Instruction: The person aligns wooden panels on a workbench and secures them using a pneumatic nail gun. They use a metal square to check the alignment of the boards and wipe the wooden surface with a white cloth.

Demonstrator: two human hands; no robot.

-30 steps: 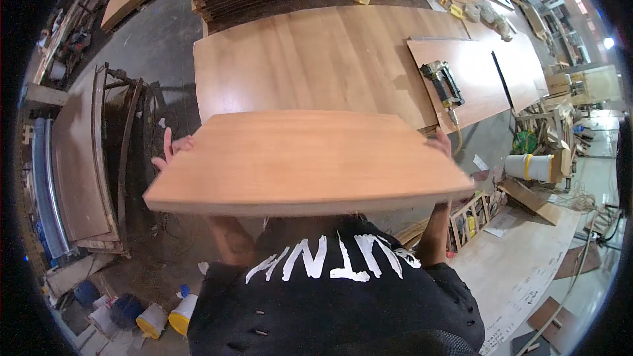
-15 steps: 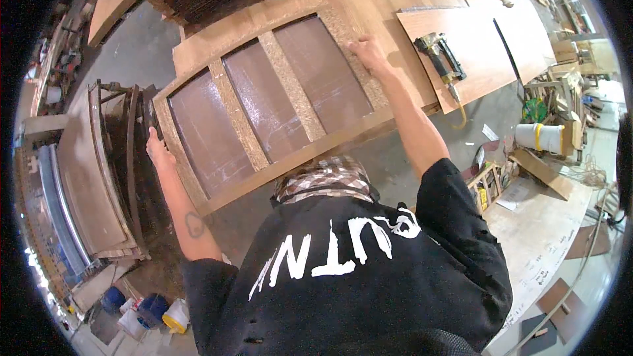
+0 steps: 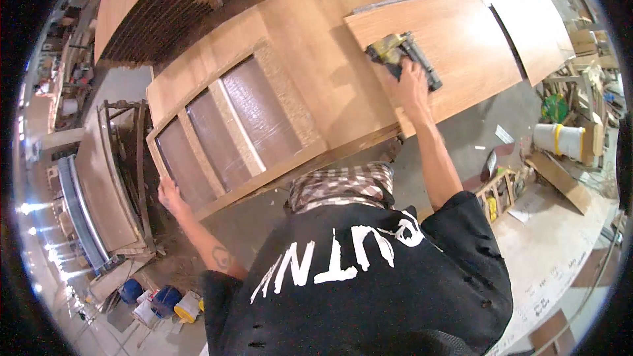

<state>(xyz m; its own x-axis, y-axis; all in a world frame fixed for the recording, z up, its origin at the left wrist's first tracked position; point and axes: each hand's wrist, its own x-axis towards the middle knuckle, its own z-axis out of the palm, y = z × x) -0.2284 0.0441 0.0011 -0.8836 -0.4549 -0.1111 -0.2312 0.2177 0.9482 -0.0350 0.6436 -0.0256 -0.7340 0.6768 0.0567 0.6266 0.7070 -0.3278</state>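
I note the framed wooden panel (image 3: 231, 135) lying underside up on the table (image 3: 316, 39), overhanging its near edge. The left hand (image 3: 168, 192) clasps the panel's near corner; the right hand (image 3: 410, 82) closes on the nail gun (image 3: 403, 58) resting on a veneered board (image 3: 455, 49). I judge the panel stiff, broad and fairly heavy, best held at its frame edges. Half a second ago both hands held the panel.
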